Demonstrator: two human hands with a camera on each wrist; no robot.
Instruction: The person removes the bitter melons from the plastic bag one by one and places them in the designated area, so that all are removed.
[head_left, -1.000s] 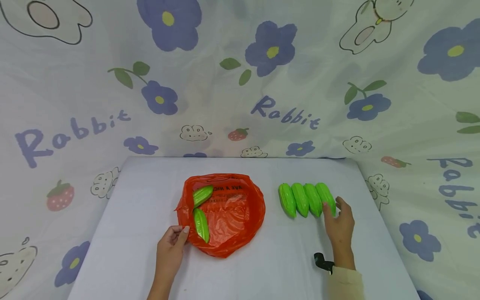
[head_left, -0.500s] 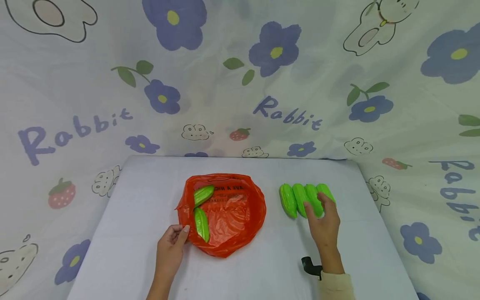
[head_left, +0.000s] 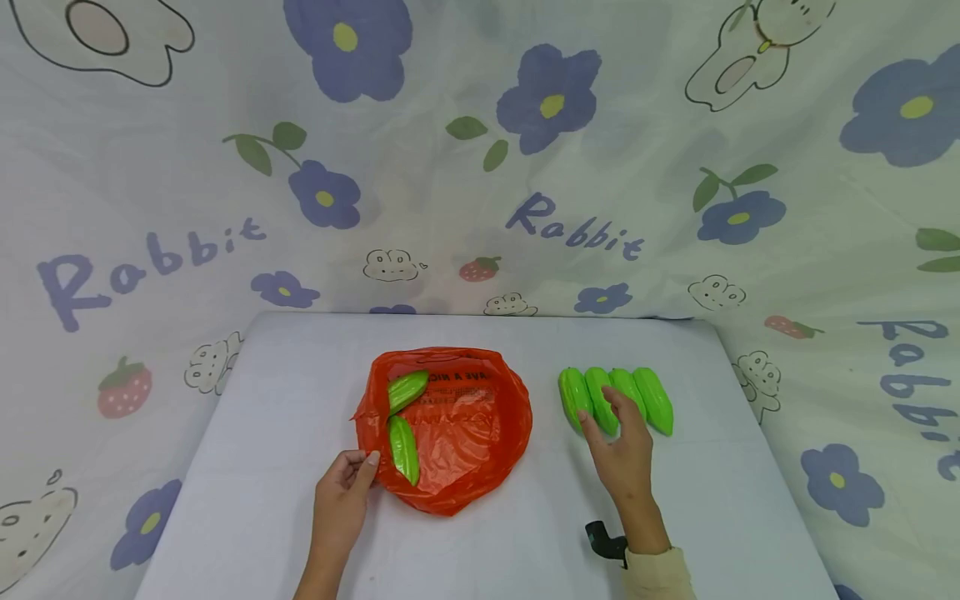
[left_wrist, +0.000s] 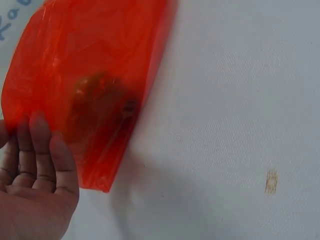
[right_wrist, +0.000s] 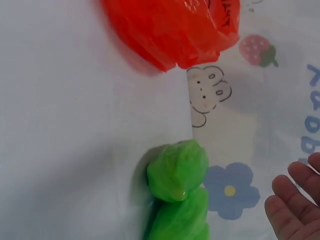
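In the head view my left hand (head_left: 341,496) pinches the near-left rim of a red plastic bag (head_left: 513,421), whose mouth is spread wide. Two green ridged gourds lie along the bag's left side, an upper gourd (head_left: 407,390) and a lower gourd (head_left: 403,454). To the right, several like gourds lie side by side; the leftmost gourd (head_left: 573,393) and the rightmost gourd (head_left: 657,402) show most. My right hand (head_left: 624,454) is over the left part of this row, thumb and fingers spread, holding nothing. The right wrist view shows a gourd (right_wrist: 179,172) beside the spread fingers (right_wrist: 285,207).
A white table (head_left: 300,358) bears everything, with a patterned cloth (head_left: 435,208) hanging behind it and at both sides. A black wrist camera (head_left: 603,540) sticks out left of the right wrist. Between bag and row lies a strip of bare tabletop.
My right hand has moved left along the row, from the rightmost gourd toward the leftmost ones. My left hand, the bag and the gourds stay put.
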